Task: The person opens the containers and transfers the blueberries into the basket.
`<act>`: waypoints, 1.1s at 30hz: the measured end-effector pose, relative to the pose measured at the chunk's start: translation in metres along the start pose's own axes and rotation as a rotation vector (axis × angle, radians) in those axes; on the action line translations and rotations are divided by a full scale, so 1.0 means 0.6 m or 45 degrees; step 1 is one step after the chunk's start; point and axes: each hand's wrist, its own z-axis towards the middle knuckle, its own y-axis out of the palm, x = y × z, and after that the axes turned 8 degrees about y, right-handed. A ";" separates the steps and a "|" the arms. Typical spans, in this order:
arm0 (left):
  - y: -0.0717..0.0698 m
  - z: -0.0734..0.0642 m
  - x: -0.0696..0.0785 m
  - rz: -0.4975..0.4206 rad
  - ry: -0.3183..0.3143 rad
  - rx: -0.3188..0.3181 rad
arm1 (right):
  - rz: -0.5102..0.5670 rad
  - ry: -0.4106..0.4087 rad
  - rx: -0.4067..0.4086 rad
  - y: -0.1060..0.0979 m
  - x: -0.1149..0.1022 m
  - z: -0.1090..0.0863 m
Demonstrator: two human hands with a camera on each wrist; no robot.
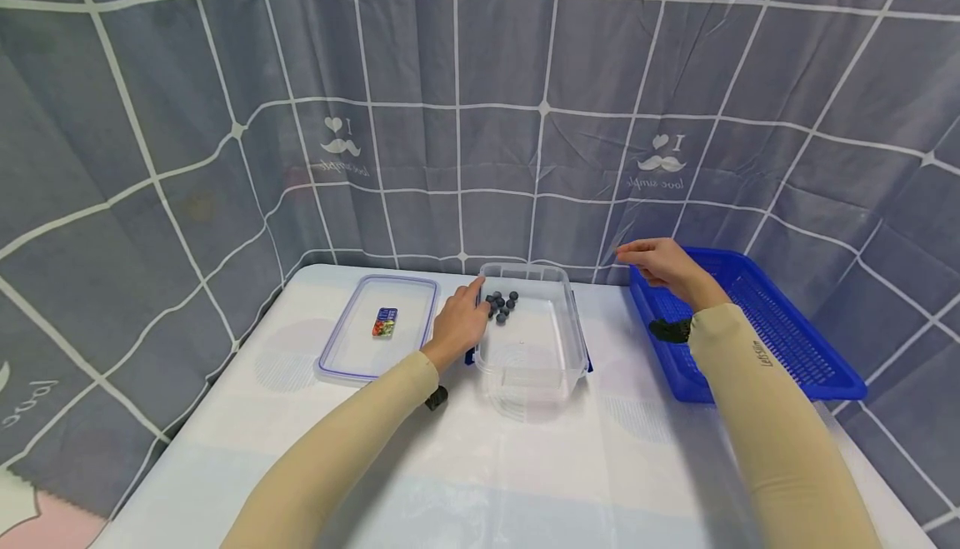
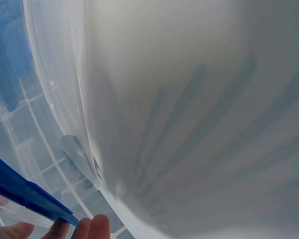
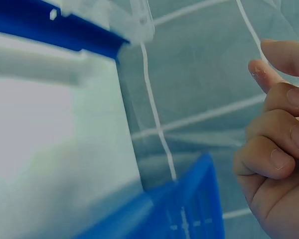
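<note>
My left hand (image 1: 459, 322) holds the left side of a clear plastic food container (image 1: 566, 316). In the left wrist view its fingers (image 2: 99, 227) lie by the container's blue side latch (image 2: 30, 194). Several blueberries (image 1: 502, 317) sit bunched at the container's back left. My right hand (image 1: 666, 267) is raised over the back left corner of a blue plastic basket (image 1: 757, 316). Its thumb and forefinger point left, with nothing seen between them, and the other fingers (image 3: 269, 159) bend loosely toward the palm.
Left of the container lies its clear lid (image 1: 352, 341) with a blue-grey edge. The lid bears a small colourful label (image 1: 386, 321). A grey curtain with white grid lines (image 1: 495, 149) hangs behind the white table (image 1: 510, 466) and along both sides.
</note>
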 end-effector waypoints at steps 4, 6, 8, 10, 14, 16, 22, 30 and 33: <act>-0.001 0.000 0.001 -0.001 0.001 -0.003 | 0.036 -0.022 -0.028 0.027 -0.014 0.009; -0.002 0.000 0.002 -0.001 -0.002 -0.002 | 0.052 -0.022 -0.040 0.040 -0.020 0.013; -0.003 0.000 0.003 0.003 -0.006 -0.003 | 0.073 -0.024 -0.058 0.053 -0.026 0.016; -0.003 0.000 0.004 0.006 -0.008 -0.003 | 0.107 -0.022 -0.073 0.067 -0.032 0.020; -0.004 0.002 0.004 0.007 -0.011 0.000 | 0.204 -0.054 -0.133 0.095 -0.042 0.029; -0.004 0.002 0.004 0.003 -0.011 0.003 | 0.242 -0.066 -0.157 0.109 -0.046 0.032; -0.002 0.000 0.002 -0.005 -0.012 -0.001 | 0.291 -0.079 -0.217 0.147 -0.056 0.043; -0.002 -0.003 0.002 -0.012 -0.009 0.004 | 0.298 -0.076 -0.260 0.187 -0.068 0.061; -0.001 -0.002 0.002 -0.003 -0.010 -0.001 | 0.329 -0.067 -0.270 0.201 -0.071 0.066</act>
